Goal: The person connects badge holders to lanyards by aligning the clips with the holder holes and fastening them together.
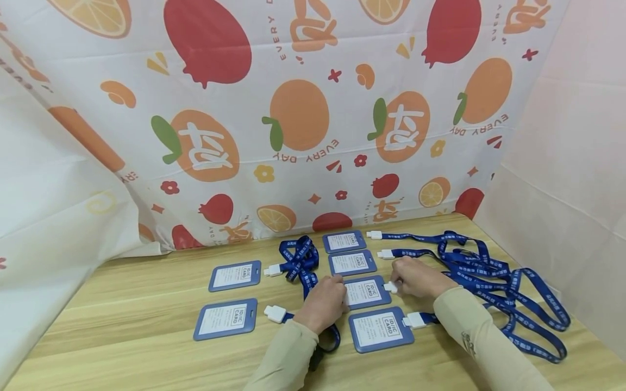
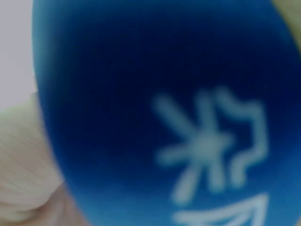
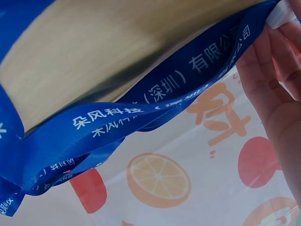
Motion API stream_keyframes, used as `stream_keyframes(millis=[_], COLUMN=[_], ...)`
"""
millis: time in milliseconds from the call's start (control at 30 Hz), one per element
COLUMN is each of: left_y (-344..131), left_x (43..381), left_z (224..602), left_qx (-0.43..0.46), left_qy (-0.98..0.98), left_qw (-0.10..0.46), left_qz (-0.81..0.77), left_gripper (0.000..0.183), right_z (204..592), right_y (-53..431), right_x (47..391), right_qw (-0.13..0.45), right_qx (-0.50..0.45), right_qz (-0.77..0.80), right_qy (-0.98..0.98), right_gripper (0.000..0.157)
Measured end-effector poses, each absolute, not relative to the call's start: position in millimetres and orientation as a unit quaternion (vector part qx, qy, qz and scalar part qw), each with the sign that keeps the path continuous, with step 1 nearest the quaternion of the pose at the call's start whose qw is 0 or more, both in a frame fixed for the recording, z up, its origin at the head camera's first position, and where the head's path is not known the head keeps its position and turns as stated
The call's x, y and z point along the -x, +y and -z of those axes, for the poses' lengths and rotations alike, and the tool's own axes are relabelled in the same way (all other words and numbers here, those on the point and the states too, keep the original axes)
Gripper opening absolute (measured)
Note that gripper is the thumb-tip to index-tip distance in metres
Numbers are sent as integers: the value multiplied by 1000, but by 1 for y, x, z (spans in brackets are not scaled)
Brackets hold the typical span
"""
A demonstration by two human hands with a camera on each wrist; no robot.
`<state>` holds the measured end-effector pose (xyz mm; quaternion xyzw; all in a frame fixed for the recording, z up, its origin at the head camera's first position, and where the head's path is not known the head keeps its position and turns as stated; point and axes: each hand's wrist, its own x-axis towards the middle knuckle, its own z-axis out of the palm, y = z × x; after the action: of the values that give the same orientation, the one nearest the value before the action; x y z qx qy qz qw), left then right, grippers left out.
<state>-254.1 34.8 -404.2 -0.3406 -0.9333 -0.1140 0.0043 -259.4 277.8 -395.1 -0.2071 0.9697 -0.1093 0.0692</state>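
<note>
My left hand (image 1: 323, 304) grips the left edge of a blue badge holder (image 1: 367, 292), third from the back in the right column, flat on the table. At that holder's slotted right end, my right hand (image 1: 418, 278) pinches the white clip (image 1: 391, 287) of a blue lanyard. The same white clip (image 3: 281, 15) shows between the fingers in the right wrist view, its printed lanyard (image 3: 155, 96) trailing away. Blue lanyard strap (image 2: 117, 94) fills most of the left wrist view, hiding the left fingertips.
Nearer me lies a badge holder (image 1: 381, 329) with a white clip (image 1: 414, 320) at its slot. Two more holders lie behind, two others (image 1: 226, 319) at left. Lanyards heap at right (image 1: 508, 293); another (image 1: 299, 255) bunches centrally. A fruit-print cloth (image 1: 303, 179) hangs behind the table.
</note>
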Motion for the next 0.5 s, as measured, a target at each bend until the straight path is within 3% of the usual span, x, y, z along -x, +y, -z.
stream_keyframes(millis=[500], left_y=[35], left_x=[256], left_z=[404], left_qx=[342], left_qy=[-932], left_qw=[-10], left_qz=[123], left_gripper=[13], right_z=[394], right_y=[277], right_x=[258], right_qw=[63], right_qx=[213], right_qz=[109], right_qy=[969], right_gripper=[16])
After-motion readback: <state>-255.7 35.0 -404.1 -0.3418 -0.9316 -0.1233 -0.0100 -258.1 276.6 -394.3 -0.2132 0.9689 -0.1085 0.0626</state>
